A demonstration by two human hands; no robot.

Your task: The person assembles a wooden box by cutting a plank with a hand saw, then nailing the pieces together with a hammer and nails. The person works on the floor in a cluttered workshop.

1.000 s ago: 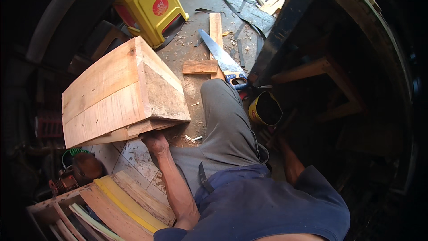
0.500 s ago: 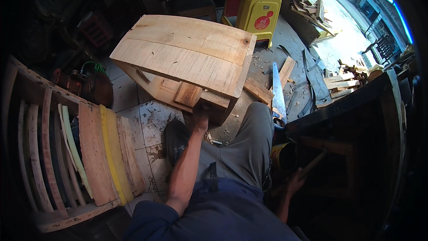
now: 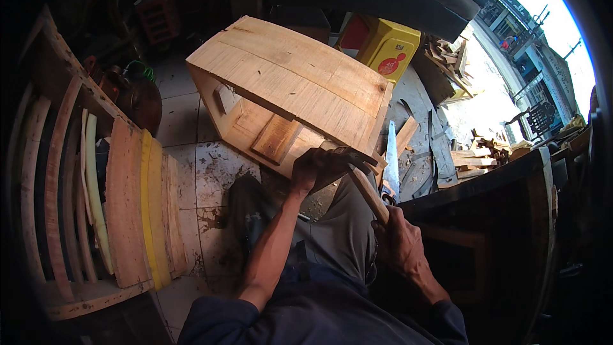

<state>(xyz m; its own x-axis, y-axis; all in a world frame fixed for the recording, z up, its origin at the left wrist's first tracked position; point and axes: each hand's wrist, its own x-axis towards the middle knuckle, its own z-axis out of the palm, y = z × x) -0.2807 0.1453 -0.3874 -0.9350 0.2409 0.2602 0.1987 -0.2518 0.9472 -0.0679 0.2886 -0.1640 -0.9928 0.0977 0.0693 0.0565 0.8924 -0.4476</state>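
A pale wooden box [image 3: 300,80] made of planks is tilted on its side above my knee, its open inside facing left. My left hand [image 3: 317,169] grips its lower edge next to a short inner cleat [image 3: 276,138]. My right hand [image 3: 401,241] is closed around the wooden handle of a hammer [image 3: 368,193]. The hammer's dark head rests by my left hand's fingers at the box's lower corner. My grey trouser leg lies under both hands.
A rack of curved wooden slats [image 3: 124,207] stands at the left. A yellow plastic container [image 3: 387,48] and a handsaw [image 3: 391,151] lie behind the box. A dark wooden bench [image 3: 491,176] fills the right. Offcuts [image 3: 476,150] litter the tiled floor.
The box has been turned and tilted from the floor onto my knee. My right hand has come up with the hammer to the box's lower corner.
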